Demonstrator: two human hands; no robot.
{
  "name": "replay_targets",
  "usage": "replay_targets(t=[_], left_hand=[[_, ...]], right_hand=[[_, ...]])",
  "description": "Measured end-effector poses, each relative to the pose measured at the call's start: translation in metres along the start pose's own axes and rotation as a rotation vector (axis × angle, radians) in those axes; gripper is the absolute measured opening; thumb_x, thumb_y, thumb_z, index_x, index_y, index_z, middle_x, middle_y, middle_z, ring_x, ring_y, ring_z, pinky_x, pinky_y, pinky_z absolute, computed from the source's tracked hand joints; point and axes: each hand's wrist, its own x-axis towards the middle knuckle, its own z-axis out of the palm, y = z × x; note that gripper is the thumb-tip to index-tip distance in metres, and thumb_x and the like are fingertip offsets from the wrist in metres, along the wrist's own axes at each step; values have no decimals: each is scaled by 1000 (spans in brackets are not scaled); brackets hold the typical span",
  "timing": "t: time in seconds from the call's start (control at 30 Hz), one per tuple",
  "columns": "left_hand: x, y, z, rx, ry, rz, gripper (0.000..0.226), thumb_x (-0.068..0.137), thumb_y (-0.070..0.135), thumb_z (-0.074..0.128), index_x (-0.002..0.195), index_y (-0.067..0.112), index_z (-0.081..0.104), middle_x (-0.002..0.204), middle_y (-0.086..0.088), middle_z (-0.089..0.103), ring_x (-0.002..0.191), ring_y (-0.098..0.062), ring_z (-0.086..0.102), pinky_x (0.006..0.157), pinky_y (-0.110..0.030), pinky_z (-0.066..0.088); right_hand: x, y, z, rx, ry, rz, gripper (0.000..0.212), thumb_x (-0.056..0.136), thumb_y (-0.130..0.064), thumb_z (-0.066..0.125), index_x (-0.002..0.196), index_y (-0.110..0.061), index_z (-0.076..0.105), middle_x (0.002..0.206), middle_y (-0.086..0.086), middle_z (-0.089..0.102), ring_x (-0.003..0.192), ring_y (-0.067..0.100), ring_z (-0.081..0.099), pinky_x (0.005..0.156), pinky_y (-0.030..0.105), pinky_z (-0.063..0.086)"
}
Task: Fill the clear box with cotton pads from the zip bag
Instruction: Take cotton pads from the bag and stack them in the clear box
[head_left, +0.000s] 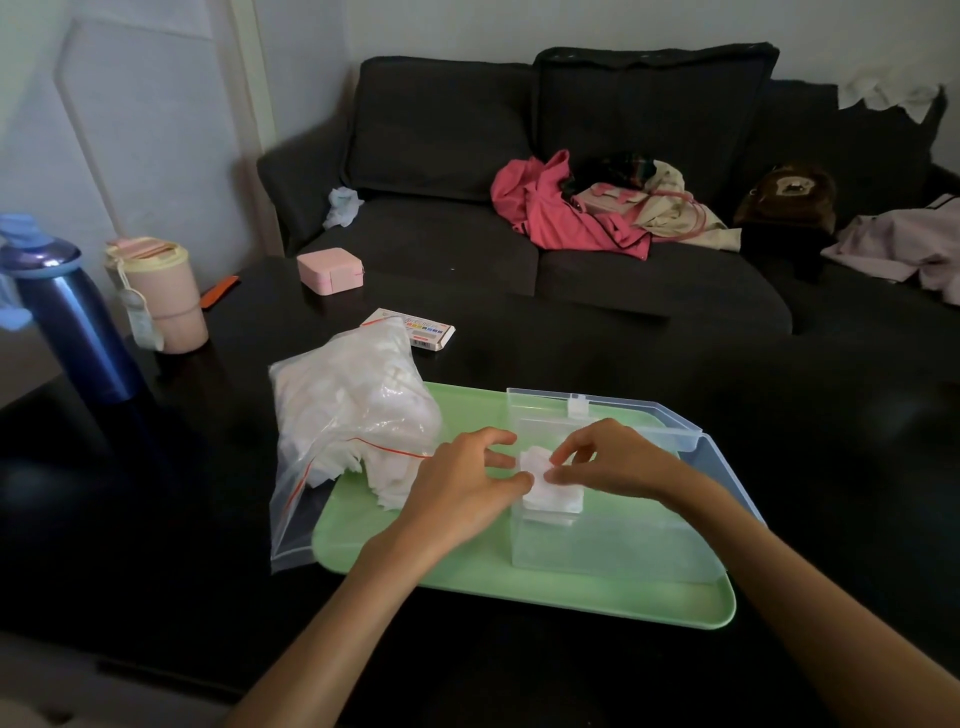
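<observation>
Cotton pads (551, 486) inside clear box (613, 545)

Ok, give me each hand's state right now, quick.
Left hand: fingers pinch the stack of cotton pads at the clear box.
Right hand: fingers pinch the same stack from the other side.

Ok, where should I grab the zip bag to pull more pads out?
Reach into the zip bag from its open mouth on the near right, by the red zip line. Loose pads already spill there onto the tray, so pinch that stack's edge from above.
</observation>
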Motion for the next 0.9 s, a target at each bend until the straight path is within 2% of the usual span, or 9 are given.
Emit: replay_targets(t=[0.1,0.2,0.27,0.33,0.4,0.53,0.63,0.8,0.9], left_hand=[[0,0,0,-3,-4,1,49,80,37,68,127,30,54,113,10,66,86,-15,66,86,-36,53],[0,0,-1,-12,-8,2,49,80,36,68,127,29,54,112,10,66,86,-14,66,86,-36,54],[0,0,-1,-20,-11,1,49,80,35,69,127,29,54,111,10,66,83,-14,65,85,-36,54],[0,0,-1,-21,-11,-1,49,81,35,69,127,29,54,112,10,66,80,-13,64,84,-35,54],[0,1,-1,-28,-14,-3,50,80,35,69,127,29,54,113,9,66,85,-14,65,85,-35,54],[-1,0,-1,-21,-13,-2,49,79,36,70,126,30,54,112,10,67,85,-15,67,85,-36,54],[-1,0,0,-18,-13,-6,49,79,37,70,125,31,54,112,10,66,82,-15,66,85,-35,54],[-1,-1,-3,-30,-63,5,55,80,41,70,131,30,50,116,7,65,86,-14,67,87,-38,53],[0,-2,-6,-99,-123,-11,58,82,38,68,135,31,47,117,4,65,79,-11,71,82,-36,56]], right_hand=[[0,0,1,-88,-53,-31,26,80,-31,73,102,-19,69,80,-7,55,74,7,48,61,13,37],[-5,0,-5,-33,-80,-80,12,84,-20,68,89,-30,71,91,-10,61,78,4,54,65,10,40],[-6,2,-9,48,2,-87,28,88,-9,60,78,-34,70,89,-15,62,74,4,59,56,8,42],[-5,3,-10,52,85,-68,29,89,-5,57,81,-28,72,85,-10,65,67,10,62,50,10,45],[-3,0,-4,39,47,-41,21,89,-7,59,93,-20,74,76,-5,65,57,6,59,47,10,44],[1,-3,14,48,-5,7,14,79,-12,74,87,-22,76,59,-16,53,50,2,48,48,11,37],[2,-3,17,71,-1,48,16,74,-13,78,78,-27,72,64,-11,56,50,4,53,47,13,39],[1,6,2,173,53,231,19,78,-18,75,79,-16,56,70,1,62,53,8,59,41,14,43],[-2,8,6,146,12,314,21,80,-24,73,83,-17,54,76,-2,59,60,8,61,46,17,44]])
